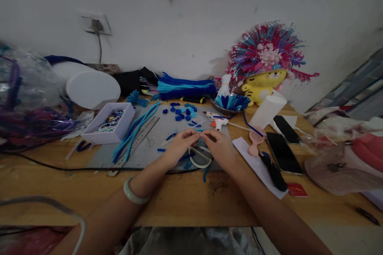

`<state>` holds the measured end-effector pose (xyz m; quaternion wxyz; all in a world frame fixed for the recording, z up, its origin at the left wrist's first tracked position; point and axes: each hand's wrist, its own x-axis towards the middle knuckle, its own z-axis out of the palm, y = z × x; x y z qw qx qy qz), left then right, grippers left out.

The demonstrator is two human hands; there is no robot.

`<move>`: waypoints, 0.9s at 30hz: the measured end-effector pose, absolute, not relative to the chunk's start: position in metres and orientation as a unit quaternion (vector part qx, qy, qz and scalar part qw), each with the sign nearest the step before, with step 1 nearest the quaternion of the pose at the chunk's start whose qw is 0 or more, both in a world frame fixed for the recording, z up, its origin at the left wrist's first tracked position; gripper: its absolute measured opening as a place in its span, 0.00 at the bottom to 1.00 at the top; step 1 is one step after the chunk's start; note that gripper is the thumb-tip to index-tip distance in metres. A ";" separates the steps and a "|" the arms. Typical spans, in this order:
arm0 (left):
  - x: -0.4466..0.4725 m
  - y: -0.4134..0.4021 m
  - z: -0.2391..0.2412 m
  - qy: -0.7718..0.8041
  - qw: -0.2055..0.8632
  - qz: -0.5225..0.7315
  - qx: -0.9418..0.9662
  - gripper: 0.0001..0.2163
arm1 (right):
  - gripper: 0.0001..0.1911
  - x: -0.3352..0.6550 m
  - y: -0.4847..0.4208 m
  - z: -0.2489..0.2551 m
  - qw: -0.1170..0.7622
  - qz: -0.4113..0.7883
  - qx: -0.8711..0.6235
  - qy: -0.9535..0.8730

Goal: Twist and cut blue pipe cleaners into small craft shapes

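From the head camera, both hands meet over the near edge of a grey mat (pixel 149 145) on the wooden worktop (pixel 185 203). The left hand (pixel 178 145), with a pale bangle (pixel 133 193) on its wrist, and the right hand (pixel 220 146) bring their fingers tip to tip, pinched from either side on a short blue pipe-cleaner piece (pixel 199 132). Most of the piece is hidden, and its long axis seems to run left to right between the two grips. Neither hand is nearer, as each holds one end. Just near of the fingers a pale loop (pixel 194 162) lies on the mat, partly under the right hand, with loose blue scraps beside it. To the left a bundle of blue pipe cleaners (pixel 134 131) lies along a metal ruler (pixel 139 139), beside a white box of beads (pixel 109 124). Farther off are small blue cut shapes (pixel 181 112) and a glue gun (pixel 218 121). To the right are a pink hand mirror (pixel 255 142) and two dark phones (pixel 283 152). At the far side a yellow plush toy (pixel 265 83) wears a beaded headdress.
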<state>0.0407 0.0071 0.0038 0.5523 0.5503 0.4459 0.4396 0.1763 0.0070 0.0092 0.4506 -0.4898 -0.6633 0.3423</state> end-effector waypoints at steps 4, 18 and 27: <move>0.038 0.009 -0.002 0.417 0.619 0.426 0.512 0.05 | 0.07 0.177 0.007 0.007 0.440 0.326 -0.472 -0.691; 0.041 0.001 0.004 0.430 0.516 0.483 0.563 0.05 | 0.10 0.169 0.005 0.006 0.500 0.606 -0.464 -0.409; 0.043 0.005 0.001 0.428 0.579 0.465 0.515 0.07 | 0.08 0.178 0.012 0.008 0.456 0.449 -0.509 -0.576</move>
